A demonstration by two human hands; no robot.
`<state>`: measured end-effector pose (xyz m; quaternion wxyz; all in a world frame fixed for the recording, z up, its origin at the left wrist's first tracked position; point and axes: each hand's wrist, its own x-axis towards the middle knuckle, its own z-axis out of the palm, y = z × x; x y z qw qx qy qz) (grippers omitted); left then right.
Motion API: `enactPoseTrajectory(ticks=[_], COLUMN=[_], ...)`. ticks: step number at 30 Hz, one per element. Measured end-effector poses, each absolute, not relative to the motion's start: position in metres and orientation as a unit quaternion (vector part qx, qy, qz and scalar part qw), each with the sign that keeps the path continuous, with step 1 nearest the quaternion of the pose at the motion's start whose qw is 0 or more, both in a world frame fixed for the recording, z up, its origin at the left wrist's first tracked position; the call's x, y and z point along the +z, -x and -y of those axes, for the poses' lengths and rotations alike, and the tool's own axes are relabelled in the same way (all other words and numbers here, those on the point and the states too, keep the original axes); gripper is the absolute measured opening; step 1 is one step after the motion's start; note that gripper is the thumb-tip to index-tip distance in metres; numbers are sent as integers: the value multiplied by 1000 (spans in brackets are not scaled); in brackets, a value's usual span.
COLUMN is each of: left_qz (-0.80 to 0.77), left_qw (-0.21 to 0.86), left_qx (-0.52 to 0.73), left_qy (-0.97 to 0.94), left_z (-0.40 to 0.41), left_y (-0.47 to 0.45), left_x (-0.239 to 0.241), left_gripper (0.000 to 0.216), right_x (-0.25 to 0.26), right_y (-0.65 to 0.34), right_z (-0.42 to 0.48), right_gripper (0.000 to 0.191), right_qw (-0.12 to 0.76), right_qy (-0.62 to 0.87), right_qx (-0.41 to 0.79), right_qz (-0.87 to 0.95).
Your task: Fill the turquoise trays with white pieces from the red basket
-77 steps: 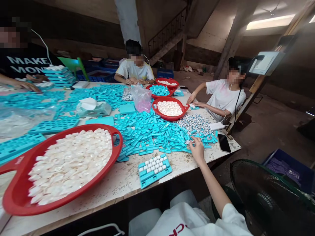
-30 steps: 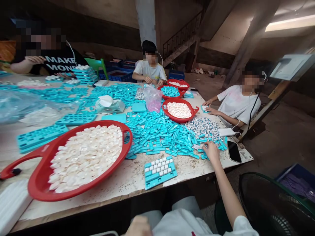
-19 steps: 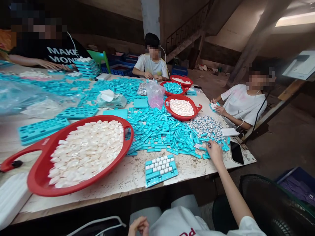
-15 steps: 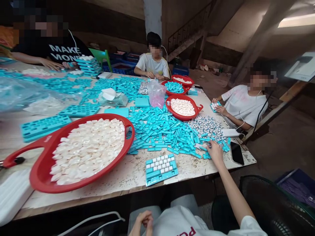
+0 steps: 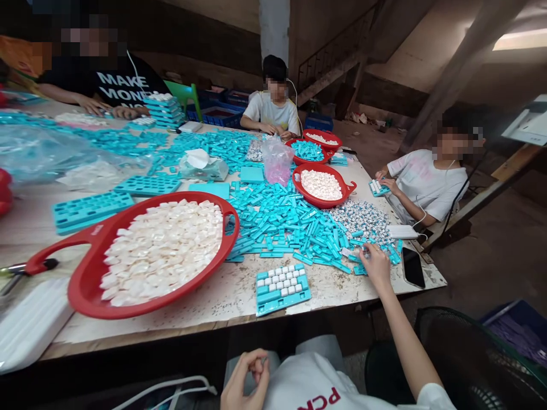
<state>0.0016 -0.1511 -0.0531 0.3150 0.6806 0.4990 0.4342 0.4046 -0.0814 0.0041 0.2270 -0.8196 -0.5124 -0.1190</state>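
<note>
Dim, rough-walled room with a wooden staircase [image 5: 337, 60] at the back, and a long, scuffed white table [image 5: 213, 310] filling the view. Across its middle lies a loose heap of teal strips [image 5: 290, 225], with a smaller heap of speckled white-and-grey pieces [image 5: 361, 221] beside it, toward the right edge.

The person's right hand [image 5: 376, 266] reaches over the near right edge of the table, fingers curled downward with their tips [image 5: 366, 251] among the teal strips at the heap's near corner. Whether they have hold of a strip cannot be told. The left hand [image 5: 247, 380] is off the table, low in front of the person's white shirt [image 5: 307, 381], fingers bunched toward the thumb. Something tiny may sit at the fingertips, but it is too small to tell.

Just in front of the heap, near the table's front edge, sits a teal frame [image 5: 281, 288] filled with white keycaps. A large red tray [image 5: 128, 311] of pearly white pieces sits toward the left end, and a smaller red tray [image 5: 299, 193] holds more near the far side. A phone [image 5: 413, 267] lies at the right edge beside a power bank [image 5: 403, 232]. Two co-workers sit at the table's right side [image 5: 427, 185] and far side [image 5: 273, 111], and a third sits at the far left [image 5: 102, 85]
</note>
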Motion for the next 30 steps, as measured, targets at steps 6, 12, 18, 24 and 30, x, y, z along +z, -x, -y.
enactPoseTrajectory(ticks=[6,12,18,24,30], left_qz=[-490,-474,-468,-464,-506], left_qw=[346,353,368,397,488], left_qx=[419,425,434,413,427], left_qy=[-681,-686,-676,-676,-568], left_z=[148,147,147,144,134], left_y=[-12,-20,-21,-19,-20], left_x=[-39,-27,-35,-30,-22], left_gripper=[21,19,21,24,35], right_x=[-11,-23,-21,-20,-9], right_y=[-331,-302,-308,-296,-233], right_z=[90,83,85,92,117], right_gripper=[25,25,29,23,8], right_qw=[356,366,408,481,510], right_qy=[674,650,652,671,582], right_qx=[-1,11,-28,38,141], right_qz=[648,666,638,564,617])
